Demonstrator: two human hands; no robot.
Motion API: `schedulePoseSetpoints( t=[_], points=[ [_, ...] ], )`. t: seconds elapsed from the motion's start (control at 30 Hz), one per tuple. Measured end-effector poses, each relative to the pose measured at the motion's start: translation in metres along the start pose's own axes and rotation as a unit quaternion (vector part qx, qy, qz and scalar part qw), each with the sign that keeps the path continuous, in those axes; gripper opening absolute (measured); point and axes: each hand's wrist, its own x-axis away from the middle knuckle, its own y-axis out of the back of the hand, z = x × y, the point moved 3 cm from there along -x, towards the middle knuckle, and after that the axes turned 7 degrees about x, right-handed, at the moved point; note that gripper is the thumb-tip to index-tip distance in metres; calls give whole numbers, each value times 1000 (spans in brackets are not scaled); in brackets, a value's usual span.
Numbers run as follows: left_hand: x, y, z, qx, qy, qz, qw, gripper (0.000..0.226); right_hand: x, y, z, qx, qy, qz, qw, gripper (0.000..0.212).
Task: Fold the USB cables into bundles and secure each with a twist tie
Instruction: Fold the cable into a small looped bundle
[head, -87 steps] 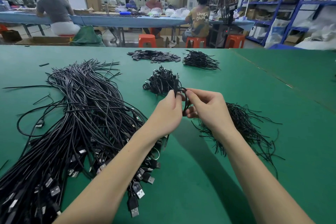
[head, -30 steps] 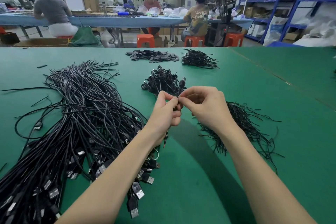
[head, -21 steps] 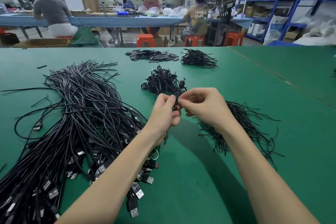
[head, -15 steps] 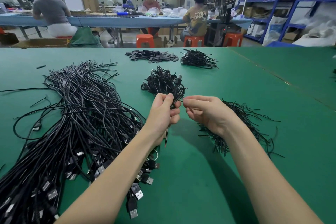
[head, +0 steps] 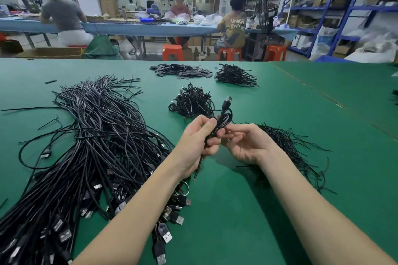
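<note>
Fingers [head: 212, 123] of the left hand [head: 197, 143] are curling round a folded black USB cable bundle [head: 221, 119], gripping it above the green felt-covered table [head: 237, 221], its plug end pointing up. Beside it the right hand [head: 247, 145] is lying palm-up, its fingers loosely bent and reaching toward the bundle; whether they are pinching anything cannot be told. A big heap of loose black USB cables [head: 90, 146] is sprawling left, a scatter of thin black twist ties [head: 288, 146] is lying under the right wrist, and a pile of finished tied bundles [head: 191, 102] is sitting just beyond the hands.
</note>
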Motion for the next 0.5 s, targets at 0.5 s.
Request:
schedulePoseSetpoints(
  t=[0.5],
  points=[
    [1,-3,13,-281,-78,76,954,19,-18,-78,87,825,-215,-60,520,36]
  ],
)
